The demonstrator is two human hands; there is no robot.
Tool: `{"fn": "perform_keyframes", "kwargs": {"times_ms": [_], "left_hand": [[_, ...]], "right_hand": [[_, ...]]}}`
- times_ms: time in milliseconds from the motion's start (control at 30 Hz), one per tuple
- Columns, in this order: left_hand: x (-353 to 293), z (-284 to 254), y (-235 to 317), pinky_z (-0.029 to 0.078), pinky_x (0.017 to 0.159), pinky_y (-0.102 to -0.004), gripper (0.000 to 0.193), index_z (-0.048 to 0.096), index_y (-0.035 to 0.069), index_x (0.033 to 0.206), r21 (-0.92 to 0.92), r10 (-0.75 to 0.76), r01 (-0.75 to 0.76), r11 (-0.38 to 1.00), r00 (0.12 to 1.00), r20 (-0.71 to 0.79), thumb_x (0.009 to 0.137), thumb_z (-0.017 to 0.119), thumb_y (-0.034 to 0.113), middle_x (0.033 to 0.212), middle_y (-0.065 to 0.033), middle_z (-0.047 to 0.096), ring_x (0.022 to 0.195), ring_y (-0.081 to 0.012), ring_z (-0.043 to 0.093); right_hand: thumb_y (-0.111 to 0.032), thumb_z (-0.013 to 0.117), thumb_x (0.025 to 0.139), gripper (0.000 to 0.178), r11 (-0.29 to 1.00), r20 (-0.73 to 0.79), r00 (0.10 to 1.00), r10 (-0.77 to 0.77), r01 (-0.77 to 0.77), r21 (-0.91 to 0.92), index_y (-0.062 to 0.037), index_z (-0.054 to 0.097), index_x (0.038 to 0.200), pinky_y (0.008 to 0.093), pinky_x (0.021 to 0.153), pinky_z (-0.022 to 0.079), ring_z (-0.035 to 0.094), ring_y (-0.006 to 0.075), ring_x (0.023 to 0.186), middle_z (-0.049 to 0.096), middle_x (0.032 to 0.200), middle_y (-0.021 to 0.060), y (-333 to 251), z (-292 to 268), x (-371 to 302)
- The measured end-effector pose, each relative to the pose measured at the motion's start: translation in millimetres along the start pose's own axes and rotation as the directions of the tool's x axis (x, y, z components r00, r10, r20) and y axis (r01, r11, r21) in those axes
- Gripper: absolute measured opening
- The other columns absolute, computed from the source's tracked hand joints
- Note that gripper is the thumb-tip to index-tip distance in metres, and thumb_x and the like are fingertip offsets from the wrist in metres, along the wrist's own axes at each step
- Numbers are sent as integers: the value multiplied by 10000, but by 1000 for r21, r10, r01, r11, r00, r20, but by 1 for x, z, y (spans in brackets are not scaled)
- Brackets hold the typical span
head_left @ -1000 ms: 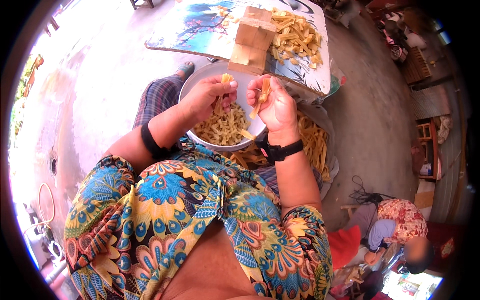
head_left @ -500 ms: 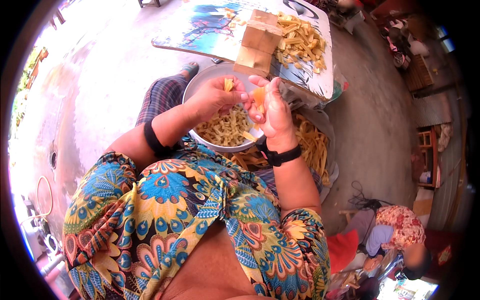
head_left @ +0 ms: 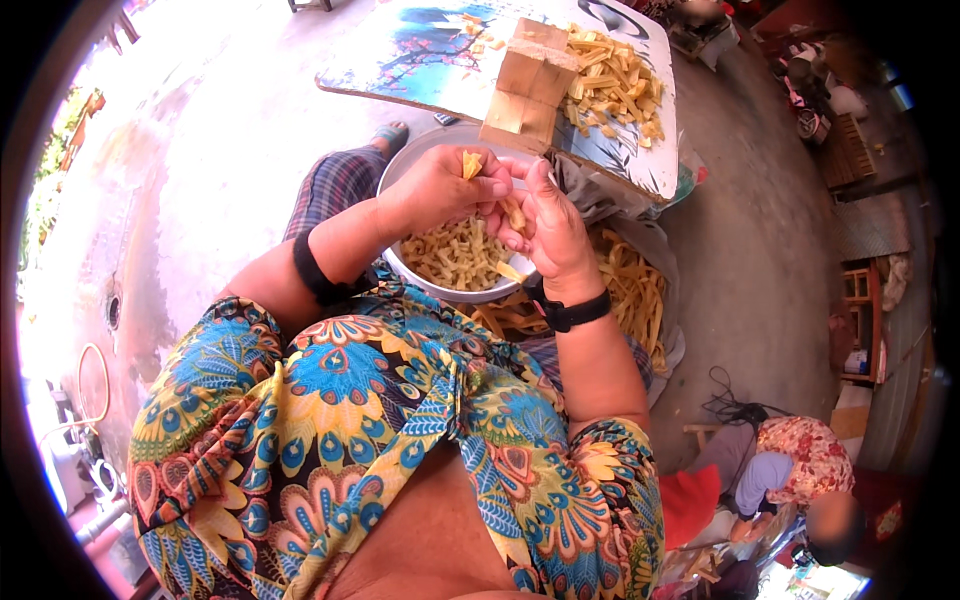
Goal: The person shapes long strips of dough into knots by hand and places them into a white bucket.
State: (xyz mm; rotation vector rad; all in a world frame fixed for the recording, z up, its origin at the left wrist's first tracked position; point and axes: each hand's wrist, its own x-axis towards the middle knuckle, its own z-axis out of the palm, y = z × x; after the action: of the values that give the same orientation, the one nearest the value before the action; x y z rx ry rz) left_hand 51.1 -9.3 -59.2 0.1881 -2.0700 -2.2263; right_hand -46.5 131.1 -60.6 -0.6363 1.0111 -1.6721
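My left hand (head_left: 435, 190) is closed on a yellow strip (head_left: 471, 164), whose end projects above the fist. Beneath, the basin (head_left: 463, 297) contains short pieces (head_left: 455, 258). My right hand (head_left: 550, 228) grips a second strip (head_left: 516, 214) between curled fingers above the basin; its fingertips meet those of the left. Ahead, the block (head_left: 530, 80) sits left of the heap (head_left: 615, 85).
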Motion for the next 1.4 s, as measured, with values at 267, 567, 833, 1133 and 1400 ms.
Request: {"fn": "perform_keyframes", "kwargs": {"times_ms": [267, 567, 833, 1133, 1400], "left_hand": [[2, 0, -1, 358, 418, -178, 99, 521, 36, 957, -159, -76, 70, 985, 997, -28, 911, 494, 120, 716, -49, 601, 470, -72, 476], [11, -2, -2, 453, 514, -212, 104, 541, 20, 958, -159, 19, -35, 987, 995, -101, 875, 545, 83, 763, -45, 603, 561, -89, 549], [41, -10, 17, 410, 511, -194, 61, 566, 32, 870, 80, 124, -109, 991, 967, -223, 830, 599, 65, 728, 13, 562, 564, -53, 481], [69, -19, 16, 359, 452, -203, 69, 558, 38, 826, 151, 111, -57, 987, 918, -380, 798, 621, 37, 674, 11, 541, 514, -54, 445], [76, -16, 10, 352, 447, -204, 69, 554, 37, 808, 180, 106, -30, 983, 898, -428, 796, 621, 41, 655, 13, 533, 509, -51, 439]], "right_hand": [[-111, 594, 835, 157, 965, -70, 990, -126, 105, -241, -23, 506, 931, 150, 448, 340, 455, 44, 509, 573, 677, 44, -4, -16, -1], [-65, 582, 819, 77, 946, -152, 971, -184, 132, -297, -31, 522, 851, 157, 460, 355, 447, 34, 501, 566, 649, 19, -15, -16, 2], [-56, 602, 794, 73, 791, -179, 895, -409, 250, -558, -26, 540, 816, 166, 488, 385, 480, 22, 546, 563, 642, -8, -31, -25, 33], [-85, 610, 769, 77, 711, -212, 849, -483, 239, -661, -16, 576, 770, 206, 505, 413, 497, 34, 544, 582, 622, -6, -35, -39, 64], [-91, 610, 748, 85, 705, -247, 846, -472, 195, -682, -13, 582, 765, 231, 516, 433, 527, 71, 533, 597, 609, 23, -33, -43, 69]]}}
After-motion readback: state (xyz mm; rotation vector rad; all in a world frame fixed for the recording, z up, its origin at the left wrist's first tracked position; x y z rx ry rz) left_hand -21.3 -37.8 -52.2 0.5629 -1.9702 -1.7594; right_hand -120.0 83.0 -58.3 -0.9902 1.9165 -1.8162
